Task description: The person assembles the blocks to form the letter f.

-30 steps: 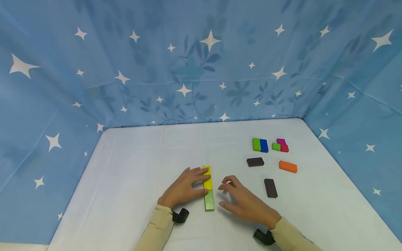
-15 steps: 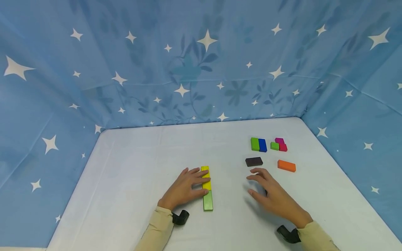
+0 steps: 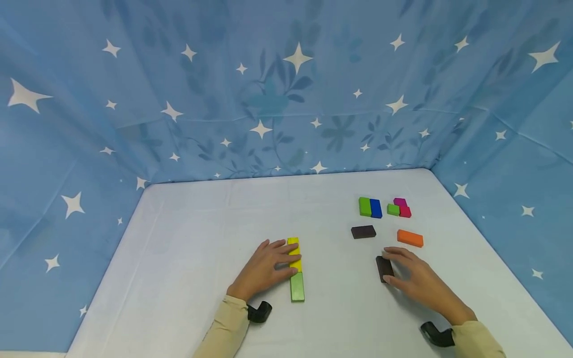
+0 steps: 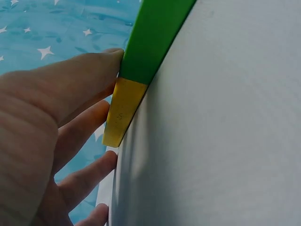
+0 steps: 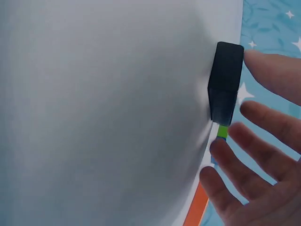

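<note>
Left hand (image 3: 266, 266): fingers spread on yellow rectangular wooden-looking block (image 3: 296, 264), likely steadying it end-to-end with green rectangular block (image 3: 297, 288). Right hand (image 3: 416, 278): spread about dark-brown rectangular block (image 3: 384, 269) at right, apparently spanning its length.

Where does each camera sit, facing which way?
Head: on the head, looking forward and down at the table; left hand, right hand and sleeves show.
Left wrist: on that wrist, facing yellow block and adjoining green block; left hand partly shows.
Right wrist: on that wrist, facing the nearer dark block; right hand partly shows.
Head and right wrist share that block and orange block.
</note>
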### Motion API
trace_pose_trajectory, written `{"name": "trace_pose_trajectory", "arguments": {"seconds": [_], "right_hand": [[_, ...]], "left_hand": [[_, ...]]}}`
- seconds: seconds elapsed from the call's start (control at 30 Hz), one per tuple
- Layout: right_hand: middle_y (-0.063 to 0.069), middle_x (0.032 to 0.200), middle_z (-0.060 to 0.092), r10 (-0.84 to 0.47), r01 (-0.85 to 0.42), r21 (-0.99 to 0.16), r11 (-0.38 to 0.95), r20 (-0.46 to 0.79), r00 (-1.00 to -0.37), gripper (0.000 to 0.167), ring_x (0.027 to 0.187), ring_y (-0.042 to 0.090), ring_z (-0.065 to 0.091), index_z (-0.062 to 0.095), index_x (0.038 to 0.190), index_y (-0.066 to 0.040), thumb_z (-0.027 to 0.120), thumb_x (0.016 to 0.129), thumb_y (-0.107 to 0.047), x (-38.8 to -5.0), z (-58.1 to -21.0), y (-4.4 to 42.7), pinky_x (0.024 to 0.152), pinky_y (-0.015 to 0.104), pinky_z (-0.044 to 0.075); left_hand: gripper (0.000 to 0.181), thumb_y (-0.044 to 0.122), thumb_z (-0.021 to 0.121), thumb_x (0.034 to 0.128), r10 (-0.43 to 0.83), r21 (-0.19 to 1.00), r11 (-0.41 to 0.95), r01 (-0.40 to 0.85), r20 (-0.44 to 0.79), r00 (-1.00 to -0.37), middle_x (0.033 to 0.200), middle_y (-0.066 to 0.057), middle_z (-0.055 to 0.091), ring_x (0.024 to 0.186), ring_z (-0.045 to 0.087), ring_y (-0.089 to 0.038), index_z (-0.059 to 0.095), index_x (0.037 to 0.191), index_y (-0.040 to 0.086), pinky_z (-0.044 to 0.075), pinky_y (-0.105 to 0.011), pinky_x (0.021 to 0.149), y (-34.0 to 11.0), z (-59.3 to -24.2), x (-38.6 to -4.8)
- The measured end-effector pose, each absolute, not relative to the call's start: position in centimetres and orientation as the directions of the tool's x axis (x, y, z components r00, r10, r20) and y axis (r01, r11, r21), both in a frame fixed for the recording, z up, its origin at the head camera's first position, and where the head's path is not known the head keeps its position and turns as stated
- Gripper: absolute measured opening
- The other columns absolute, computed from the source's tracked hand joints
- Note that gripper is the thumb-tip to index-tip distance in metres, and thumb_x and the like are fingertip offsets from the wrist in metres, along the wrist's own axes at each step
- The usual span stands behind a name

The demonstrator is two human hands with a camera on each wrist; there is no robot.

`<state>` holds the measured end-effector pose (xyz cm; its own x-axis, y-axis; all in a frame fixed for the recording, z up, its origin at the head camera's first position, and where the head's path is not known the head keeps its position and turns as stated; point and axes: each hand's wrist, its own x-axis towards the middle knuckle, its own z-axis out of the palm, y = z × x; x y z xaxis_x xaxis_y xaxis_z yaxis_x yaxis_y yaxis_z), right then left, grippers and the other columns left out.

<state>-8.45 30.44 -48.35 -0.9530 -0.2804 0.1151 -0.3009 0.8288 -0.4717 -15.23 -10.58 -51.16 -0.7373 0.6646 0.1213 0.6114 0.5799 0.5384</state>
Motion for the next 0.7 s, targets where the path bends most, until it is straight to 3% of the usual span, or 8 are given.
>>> {"name": "trace_pose_trajectory", "arguments": {"seconds": [0.4,0.7], "right_hand": [[0.019,0.140,0.066,-0.299,-0.268,-0.503,0.822,0.020,-0.954,0.054,0.129,0.044,0.061,0.071,0.135,-0.002,0.091,0.086,-0.015,-8.49,-48.06,31.22,0.102,0.064,0.052],[0.020,0.138,0.066,-0.313,-0.280,-0.509,0.814,0.022,-0.949,0.052,0.126,0.045,0.062,0.072,0.133,-0.001,0.091,0.086,-0.016,-8.86,-47.93,31.15,0.101,0.064,0.053]], "left_hand": [[0.037,0.034,0.071,0.1048,0.656,0.538,0.574,0.617,0.150,-0.740,0.156,0.001,0.058,0.152,0.043,-0.031,0.076,0.138,0.018,0.025,-0.065,0.125,-10.57,-51.34,-15.13],[0.037,0.034,0.070,0.1052,0.650,0.549,0.573,0.609,0.147,-0.745,0.155,0.001,0.059,0.152,0.043,-0.031,0.076,0.138,0.018,0.024,-0.064,0.126,-10.52,-51.36,-15.06]]}}
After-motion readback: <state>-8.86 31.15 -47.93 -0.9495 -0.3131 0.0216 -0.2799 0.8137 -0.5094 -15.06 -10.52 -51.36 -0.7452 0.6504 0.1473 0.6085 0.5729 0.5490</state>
